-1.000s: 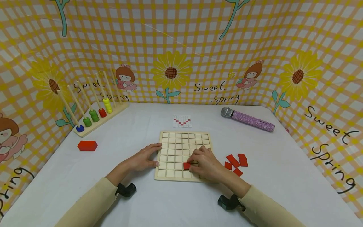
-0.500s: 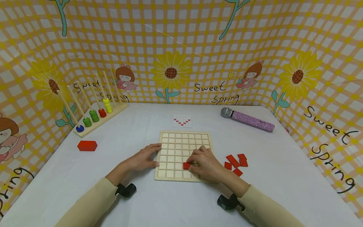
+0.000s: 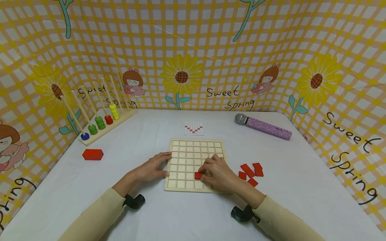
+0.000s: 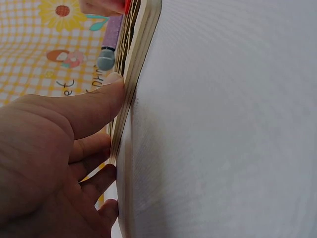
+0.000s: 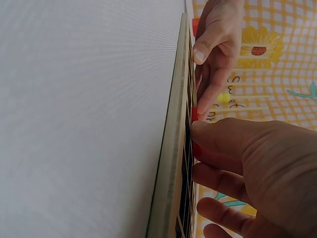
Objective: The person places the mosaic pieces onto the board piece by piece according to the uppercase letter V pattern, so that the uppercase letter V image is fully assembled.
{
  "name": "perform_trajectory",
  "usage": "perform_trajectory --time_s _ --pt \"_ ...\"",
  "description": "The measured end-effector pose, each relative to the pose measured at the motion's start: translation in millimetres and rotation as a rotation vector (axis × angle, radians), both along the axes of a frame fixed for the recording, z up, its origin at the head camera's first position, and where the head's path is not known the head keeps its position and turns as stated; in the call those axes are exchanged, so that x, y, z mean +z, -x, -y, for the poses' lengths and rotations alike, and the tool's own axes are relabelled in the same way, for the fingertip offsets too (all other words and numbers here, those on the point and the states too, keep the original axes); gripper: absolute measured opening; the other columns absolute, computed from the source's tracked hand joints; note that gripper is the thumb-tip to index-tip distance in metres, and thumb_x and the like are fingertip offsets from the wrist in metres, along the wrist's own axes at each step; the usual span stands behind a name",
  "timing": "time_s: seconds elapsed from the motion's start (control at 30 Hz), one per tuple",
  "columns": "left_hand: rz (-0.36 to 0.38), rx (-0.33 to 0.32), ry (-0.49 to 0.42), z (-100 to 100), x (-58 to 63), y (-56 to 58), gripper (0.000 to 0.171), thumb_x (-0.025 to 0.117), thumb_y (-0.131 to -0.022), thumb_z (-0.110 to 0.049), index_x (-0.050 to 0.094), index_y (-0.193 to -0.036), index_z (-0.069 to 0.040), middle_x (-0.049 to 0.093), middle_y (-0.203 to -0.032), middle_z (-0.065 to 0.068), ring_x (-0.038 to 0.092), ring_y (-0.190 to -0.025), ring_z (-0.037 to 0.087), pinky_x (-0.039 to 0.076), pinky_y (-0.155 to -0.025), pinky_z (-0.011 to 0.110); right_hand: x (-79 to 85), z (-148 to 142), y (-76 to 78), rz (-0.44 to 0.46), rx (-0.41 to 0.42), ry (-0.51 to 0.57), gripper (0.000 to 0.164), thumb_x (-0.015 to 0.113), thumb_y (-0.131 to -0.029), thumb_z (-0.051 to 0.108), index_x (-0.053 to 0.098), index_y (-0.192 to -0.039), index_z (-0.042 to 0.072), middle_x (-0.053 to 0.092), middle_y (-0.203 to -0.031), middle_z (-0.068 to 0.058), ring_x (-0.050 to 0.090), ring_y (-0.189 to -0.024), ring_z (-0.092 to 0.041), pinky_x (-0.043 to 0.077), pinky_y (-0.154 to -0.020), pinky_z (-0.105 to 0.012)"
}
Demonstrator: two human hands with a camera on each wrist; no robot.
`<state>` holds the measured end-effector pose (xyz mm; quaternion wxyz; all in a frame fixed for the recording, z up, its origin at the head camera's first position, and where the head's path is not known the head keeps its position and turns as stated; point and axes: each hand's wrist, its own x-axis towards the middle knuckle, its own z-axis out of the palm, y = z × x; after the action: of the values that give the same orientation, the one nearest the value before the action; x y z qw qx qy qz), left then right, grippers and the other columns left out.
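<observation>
My right hand pinches a small flat red square tile between thumb and index finger, low over the wooden grid board. In the right wrist view the red tile shows at the fingertips, right at the board's surface. My left hand rests at the board's left edge, fingers and thumb touching the rim; the left wrist view shows the thumb on the edge. Several loose red tiles lie right of the board. My right hand hides part of the grid.
Behind the board lies a small printed card with a red V-shaped pattern. A glittery purple microphone lies back right. Back left stands a peg stand with coloured beads; a red block is nearer.
</observation>
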<state>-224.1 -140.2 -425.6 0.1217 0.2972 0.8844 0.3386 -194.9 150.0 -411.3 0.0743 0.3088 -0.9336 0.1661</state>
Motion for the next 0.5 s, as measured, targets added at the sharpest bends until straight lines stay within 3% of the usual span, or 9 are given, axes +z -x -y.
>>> perform_trajectory --time_s 0.5 --pt "0.008 0.008 0.001 -0.7 -0.6 -0.1 0.068 0.064 -0.089 -0.021 0.032 -0.145 0.001 0.024 -0.156 0.014 0.02 -0.144 0.037 0.02 -0.112 0.059 -0.5 0.2 0.3 -0.015 0.0 -0.018 0.019 0.078 -0.074 0.024 0.074 -0.092 0.017 0.066 -0.091 0.005 0.045 -0.09 -0.014 0.034 -0.076 -0.03"
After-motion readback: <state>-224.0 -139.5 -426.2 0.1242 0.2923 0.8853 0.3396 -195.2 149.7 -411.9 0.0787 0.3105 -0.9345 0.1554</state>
